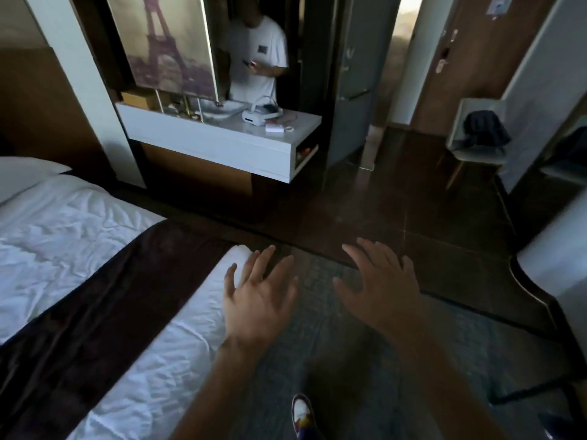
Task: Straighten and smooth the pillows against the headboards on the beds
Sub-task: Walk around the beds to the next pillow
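Both hands are held out flat with fingers spread, grasping nothing. The left hand (257,300) hovers over the foot corner of the white-sheeted bed (79,236); whether it touches the sheet I cannot tell. The right hand (381,287) hangs just beside that corner, over the grey patterned carpet (333,344), apart from the bed. A dark brown glossy runner (95,312) lies as a band across the bed near its foot. The white pillow (22,176) rests at the bed's far end, against the brown headboard panel (38,115), well apart from both hands. Beyond the bed's far side, a white floating shelf (219,138) carries a white headset (262,115), and a person in a white T-shirt (257,58) stands behind it. One patterned shoe (302,414) shows on the carpet beside the bed.
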`<action>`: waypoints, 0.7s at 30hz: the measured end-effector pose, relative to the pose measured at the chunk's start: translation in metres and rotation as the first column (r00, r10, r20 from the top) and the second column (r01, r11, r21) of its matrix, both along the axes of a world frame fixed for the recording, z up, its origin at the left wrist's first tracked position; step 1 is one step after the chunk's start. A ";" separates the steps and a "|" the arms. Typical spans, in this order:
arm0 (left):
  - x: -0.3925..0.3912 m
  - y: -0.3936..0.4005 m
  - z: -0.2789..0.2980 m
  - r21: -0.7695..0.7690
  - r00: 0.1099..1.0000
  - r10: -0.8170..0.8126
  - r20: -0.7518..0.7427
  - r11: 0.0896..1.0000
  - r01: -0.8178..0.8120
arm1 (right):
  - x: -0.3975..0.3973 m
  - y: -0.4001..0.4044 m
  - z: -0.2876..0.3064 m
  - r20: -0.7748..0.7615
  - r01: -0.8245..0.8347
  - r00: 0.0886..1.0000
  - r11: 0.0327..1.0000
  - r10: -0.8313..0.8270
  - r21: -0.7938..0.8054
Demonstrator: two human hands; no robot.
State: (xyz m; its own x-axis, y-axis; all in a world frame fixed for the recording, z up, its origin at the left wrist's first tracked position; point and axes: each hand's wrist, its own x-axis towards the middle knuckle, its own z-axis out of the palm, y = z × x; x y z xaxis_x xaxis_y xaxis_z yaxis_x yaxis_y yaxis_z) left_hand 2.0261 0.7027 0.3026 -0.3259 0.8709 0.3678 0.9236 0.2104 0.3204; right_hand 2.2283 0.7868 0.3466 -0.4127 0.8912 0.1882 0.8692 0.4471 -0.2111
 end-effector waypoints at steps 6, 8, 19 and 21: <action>-0.062 0.151 0.005 -0.046 0.991 0.108 0.083 0.993 -0.105 | -0.079 0.176 0.002 -0.015 -0.176 0.984 0.984 0.176 -0.017; -0.085 0.197 0.011 -0.025 0.985 0.154 0.081 0.988 -0.153 | -0.108 0.231 0.010 -0.010 -0.212 0.977 0.977 0.212 -0.002; -0.243 0.405 0.003 -0.026 0.926 0.375 0.031 0.927 -0.374 | -0.296 0.483 -0.001 -0.004 -0.443 0.897 0.897 0.443 -0.001; -0.277 0.449 -0.002 -0.032 0.909 0.416 0.031 0.909 -0.415 | -0.339 0.532 -0.005 -0.009 -0.475 0.880 0.879 0.476 0.022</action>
